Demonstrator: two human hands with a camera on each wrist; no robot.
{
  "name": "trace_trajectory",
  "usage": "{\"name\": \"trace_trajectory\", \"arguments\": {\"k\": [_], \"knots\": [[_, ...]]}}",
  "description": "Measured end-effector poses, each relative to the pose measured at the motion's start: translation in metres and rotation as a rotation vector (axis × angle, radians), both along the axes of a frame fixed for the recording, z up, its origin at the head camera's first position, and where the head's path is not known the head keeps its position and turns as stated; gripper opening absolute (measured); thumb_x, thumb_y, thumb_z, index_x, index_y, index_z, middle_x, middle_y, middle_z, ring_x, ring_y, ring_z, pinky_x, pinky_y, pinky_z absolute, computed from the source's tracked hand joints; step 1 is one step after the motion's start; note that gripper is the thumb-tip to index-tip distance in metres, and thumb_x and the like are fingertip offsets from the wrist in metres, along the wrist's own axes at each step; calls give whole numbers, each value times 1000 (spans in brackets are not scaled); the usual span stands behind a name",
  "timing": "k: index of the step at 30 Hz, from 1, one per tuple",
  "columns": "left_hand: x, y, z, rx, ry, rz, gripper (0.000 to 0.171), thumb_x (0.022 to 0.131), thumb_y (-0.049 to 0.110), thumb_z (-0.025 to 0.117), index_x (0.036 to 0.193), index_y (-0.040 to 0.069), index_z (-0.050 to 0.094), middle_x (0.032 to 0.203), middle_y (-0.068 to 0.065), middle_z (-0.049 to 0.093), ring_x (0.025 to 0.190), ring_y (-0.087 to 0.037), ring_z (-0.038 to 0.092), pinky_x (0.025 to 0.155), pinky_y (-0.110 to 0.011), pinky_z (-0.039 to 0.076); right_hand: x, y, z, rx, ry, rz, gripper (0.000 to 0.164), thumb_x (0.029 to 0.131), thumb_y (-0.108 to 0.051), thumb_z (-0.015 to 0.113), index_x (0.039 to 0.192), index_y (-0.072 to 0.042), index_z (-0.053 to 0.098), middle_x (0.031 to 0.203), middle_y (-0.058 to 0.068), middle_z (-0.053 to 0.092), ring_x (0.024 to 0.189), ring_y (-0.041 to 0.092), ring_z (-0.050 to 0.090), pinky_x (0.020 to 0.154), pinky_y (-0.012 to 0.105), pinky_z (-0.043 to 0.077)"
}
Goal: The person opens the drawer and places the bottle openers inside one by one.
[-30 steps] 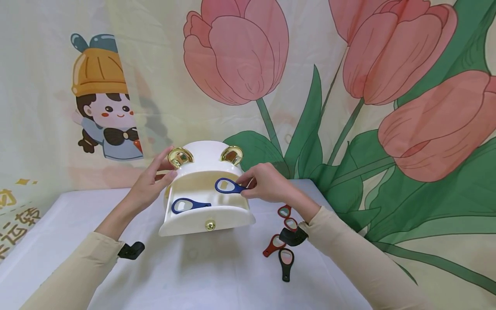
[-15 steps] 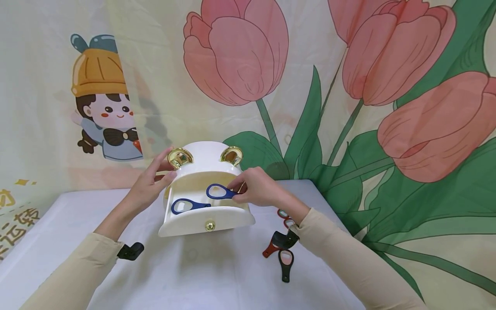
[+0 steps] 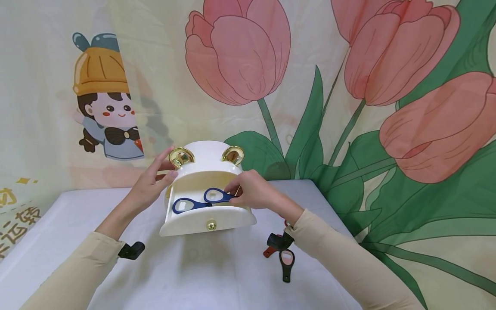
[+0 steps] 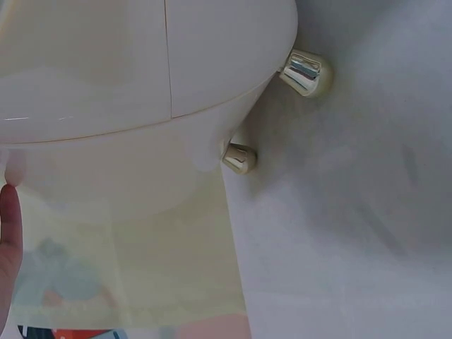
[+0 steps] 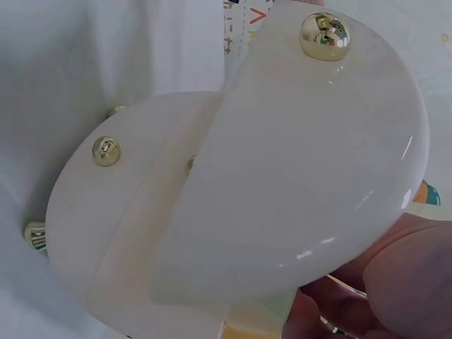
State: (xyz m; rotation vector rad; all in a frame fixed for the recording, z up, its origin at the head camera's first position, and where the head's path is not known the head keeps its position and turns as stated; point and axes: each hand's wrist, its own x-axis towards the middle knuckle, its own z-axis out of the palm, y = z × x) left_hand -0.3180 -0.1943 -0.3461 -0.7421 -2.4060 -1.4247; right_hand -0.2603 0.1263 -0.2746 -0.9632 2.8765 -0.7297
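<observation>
A white cabinet (image 3: 205, 153) with two gold ear-like rings stands on the table, its rounded drawer (image 3: 186, 227) pulled out. My left hand (image 3: 149, 184) rests against the cabinet's left side, thumb near the front; one finger (image 4: 10, 226) shows beside the white shell in the left wrist view. My right hand (image 3: 253, 189) pinches the handle of a blue magnifying glass (image 3: 215, 196) low over the drawer. Another blue magnifying glass (image 3: 184, 206) lies inside it on the left, overlapping the held one in the head view. The right wrist view shows the drawer front (image 5: 296, 162), with the hand behind its edge.
To the right of the cabinet, a black magnifying glass (image 3: 286, 263) lies on the white tablecloth (image 3: 228, 275). A red one (image 3: 269, 251) is partly covered by the right wrist's black camera (image 3: 280, 242). A tulip-printed backdrop (image 3: 238, 60) hangs behind the table.
My right hand has moved left and down, bringing the held blue magnifying glass lower into the drawer beside the other one. The left hand and cabinet have stayed in place.
</observation>
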Motion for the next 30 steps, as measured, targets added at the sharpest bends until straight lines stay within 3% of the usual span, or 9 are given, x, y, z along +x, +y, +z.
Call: {"name": "trace_trajectory", "arguments": {"k": [15, 24, 30], "knots": [[0, -1, -2, -12, 3, 6, 75, 111, 26, 58, 172, 31, 14, 142, -22, 54, 131, -41, 54, 109, -67, 42, 1, -7, -3, 95, 3, -8, 23, 91, -11, 86, 114, -6, 82, 94, 5, 79, 81, 11, 69, 72, 22, 57], [0, -1, -2, -12, 6, 6, 76, 111, 28, 58, 170, 43, 13, 144, -23, 53, 132, -42, 53, 109, -70, 42, 2, -8, -3, 96, 5, 11, 23, 91, -11, 86, 112, -4, 83, 94, 8, 79, 80, 12, 68, 72, 23, 56], [0, -1, -2, -19, 4, 11, 75, 111, 27, 57, 172, 37, 13, 143, -24, 53, 132, -43, 53, 108, -68, 43, 2, -8, -3, 95, -5, 3, 24, 90, -12, 87, 113, -4, 83, 91, 6, 79, 80, 12, 68, 72, 23, 56]]}}
